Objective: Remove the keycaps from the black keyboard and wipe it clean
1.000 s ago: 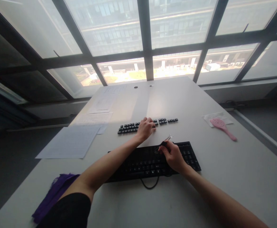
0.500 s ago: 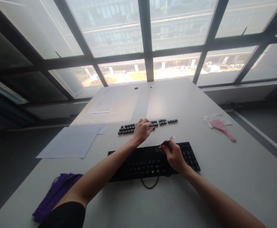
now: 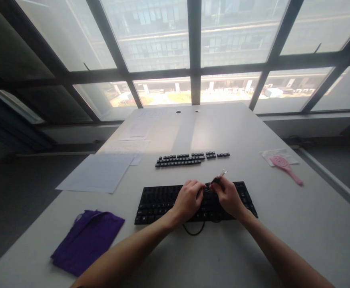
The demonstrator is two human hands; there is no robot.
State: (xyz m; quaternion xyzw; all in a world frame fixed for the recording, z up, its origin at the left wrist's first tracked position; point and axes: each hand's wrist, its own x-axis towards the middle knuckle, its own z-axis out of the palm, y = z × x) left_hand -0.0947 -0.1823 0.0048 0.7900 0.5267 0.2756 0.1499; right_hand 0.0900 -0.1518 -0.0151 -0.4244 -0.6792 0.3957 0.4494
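- across the white desk (image 3: 253,248), everything lies under a wall of windows; sheets of paper (image 3: 98,172) sit at the left, a purple cloth (image 3: 86,240) nearer the front edge.
- black keyboard (image 3: 163,198) lies mid-desk, its cable looping toward the person; both hands rest over its middle.
- loose black keycaps (image 3: 181,159) sit in neat rows just beyond the keyboard, apart from it.
- pink hairbrush (image 3: 284,166) lies on a clear wrapper, well to the right.
- left hand (image 3: 188,199) is curled, fingertips down on the keys; whether it pinches anything i cannot tell.
- right hand (image 3: 230,197) is closed around a small keycap puller (image 3: 218,179), whose wire end pokes up past the fingers.
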